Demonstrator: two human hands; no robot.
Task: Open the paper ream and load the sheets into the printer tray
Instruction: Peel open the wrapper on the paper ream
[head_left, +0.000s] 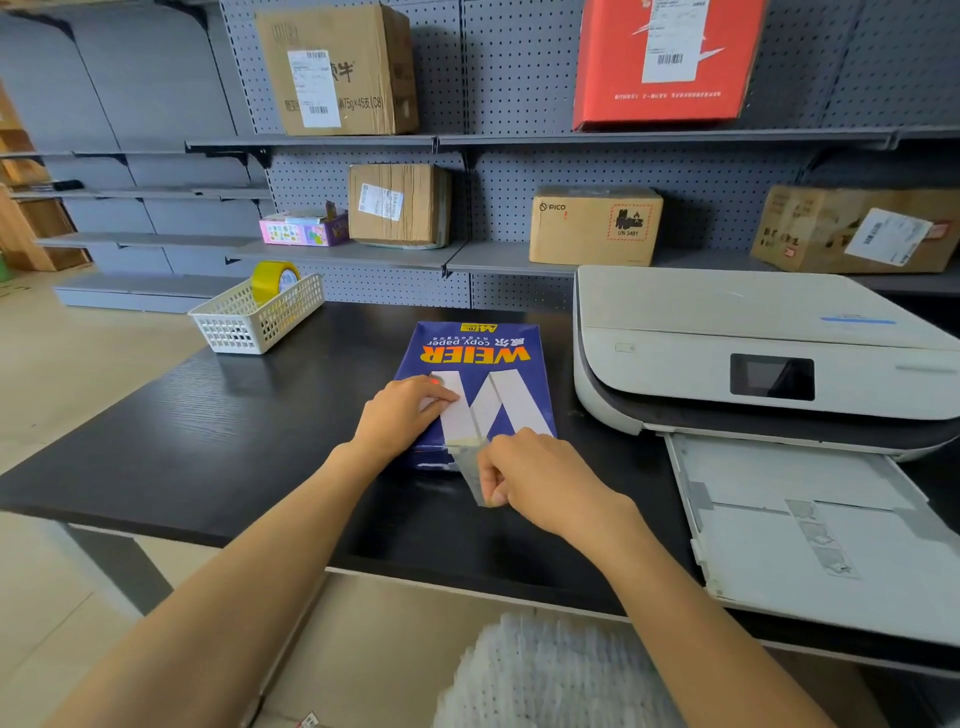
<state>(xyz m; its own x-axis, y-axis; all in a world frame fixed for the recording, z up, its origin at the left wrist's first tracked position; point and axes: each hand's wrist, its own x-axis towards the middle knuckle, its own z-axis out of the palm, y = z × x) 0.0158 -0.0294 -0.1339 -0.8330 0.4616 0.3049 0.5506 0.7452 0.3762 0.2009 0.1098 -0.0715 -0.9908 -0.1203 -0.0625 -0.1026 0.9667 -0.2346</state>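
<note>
Paper ream (480, 374) sealed; my left hand (402, 410) presses flat on it as anchor, right hand (540, 478) pinches the wrapper flap (470, 465) to peel it.

Pretty bright and even overall, soft indoor light with no harsh shadows. The dark surface (218, 441) picks up a dull sheen and a faint reflection under the white basket (244, 325). The printer (727, 332) lid looks a bit washed out. Wide-angle lens bends the shelves (571, 139) and stretches the edges a lot. Bottom of the frame is soft, and the pale fabric (545, 675) there is blurry. Slight compression mush on the box labels.
</note>
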